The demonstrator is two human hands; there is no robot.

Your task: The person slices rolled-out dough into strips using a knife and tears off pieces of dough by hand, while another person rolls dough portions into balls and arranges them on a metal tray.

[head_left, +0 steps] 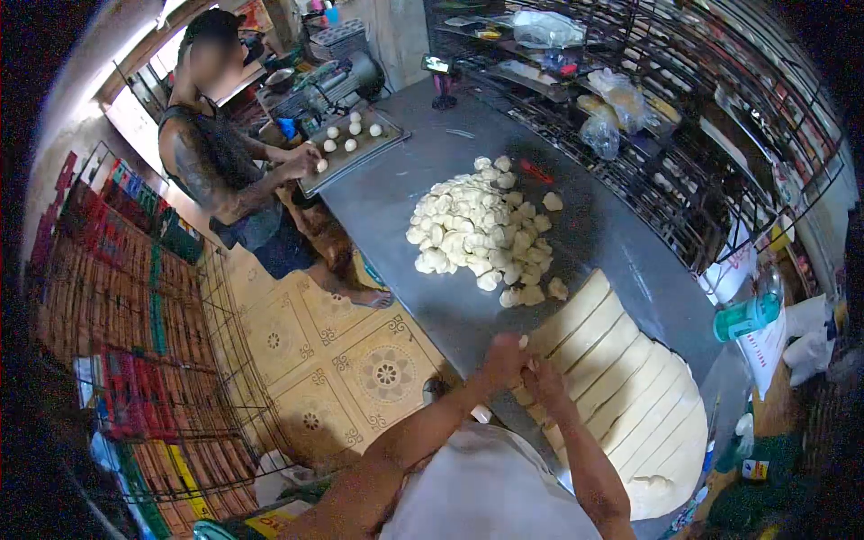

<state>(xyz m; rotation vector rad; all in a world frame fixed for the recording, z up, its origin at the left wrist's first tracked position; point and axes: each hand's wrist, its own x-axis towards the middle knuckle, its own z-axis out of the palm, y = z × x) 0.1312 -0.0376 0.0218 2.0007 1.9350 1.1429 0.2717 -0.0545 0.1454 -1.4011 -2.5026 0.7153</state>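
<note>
My left hand (503,362) is closed at the near edge of the grey table (387,216), with a small pale bit of dough (523,342) showing at its fingertips. Right beside it, my right hand (545,382) is closed over the left end of the dough strips; what it grips is too small to make out. The flat dough sheet (630,387), cut into long strips, lies to the right of both hands. Beyond them is a heap of small dough pieces (468,225), with loose ones around its right side.
A co-worker (225,162) stands at the left, hands over a tray (360,157) of dough balls. A red tool (536,171) and a small phone on a stand (439,76) are on the table. Racks (666,135) line the right; crates (144,315) stand left.
</note>
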